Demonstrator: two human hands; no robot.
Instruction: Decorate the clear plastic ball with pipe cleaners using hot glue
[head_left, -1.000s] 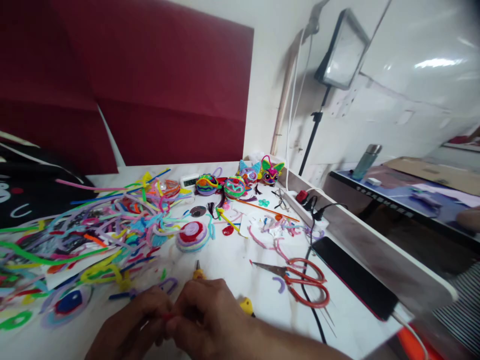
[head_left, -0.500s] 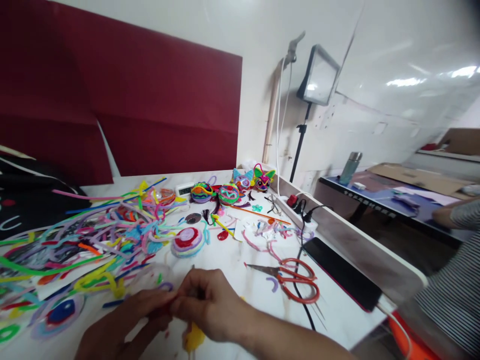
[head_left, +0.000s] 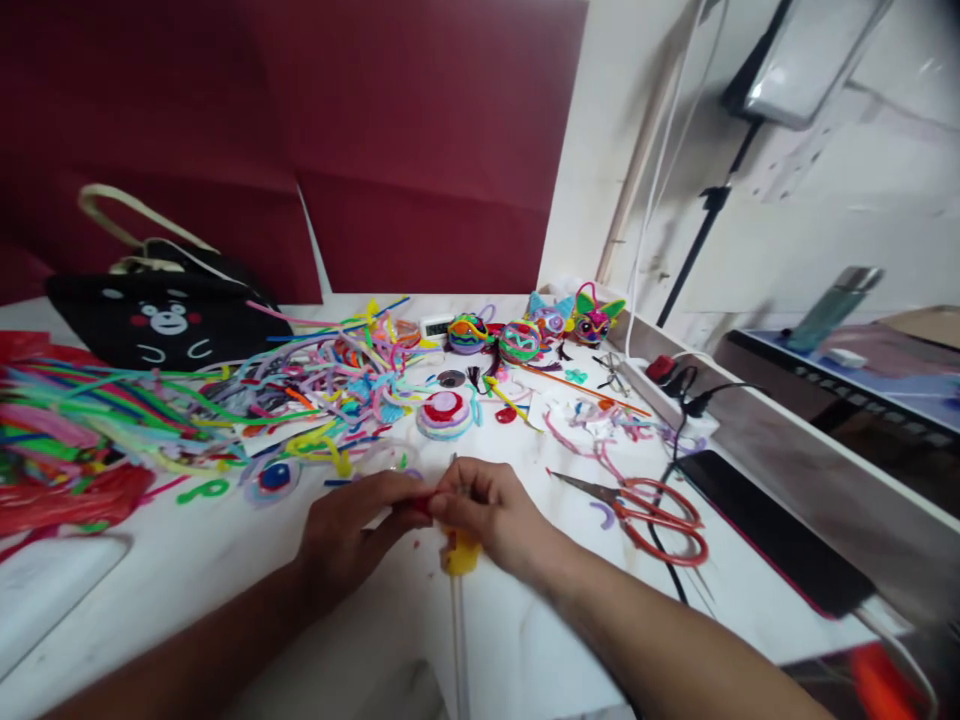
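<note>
My left hand is closed in a pinch on a small red piece, whose exact kind I cannot make out. Fingertips of my right hand are closed at the other end of this piece, so the two hands meet over the white table. A thin grey tip pokes up by the right fingers. Just below that hand is a yellow piece, with thin pale rods running from it towards me. Beyond the hands lies a round disc of coiled pipe cleaners, with a red and pink centre.
Orange-handled scissors and a black phone lie at right, near a power strip. Loose pipe cleaners are heaped at left before a black bag. Several decorated balls stand at the back.
The view has swung left and down, bringing the bag and more pipe cleaners into sight; the person at right is out of view. Both hands still pinch the red piece.
</note>
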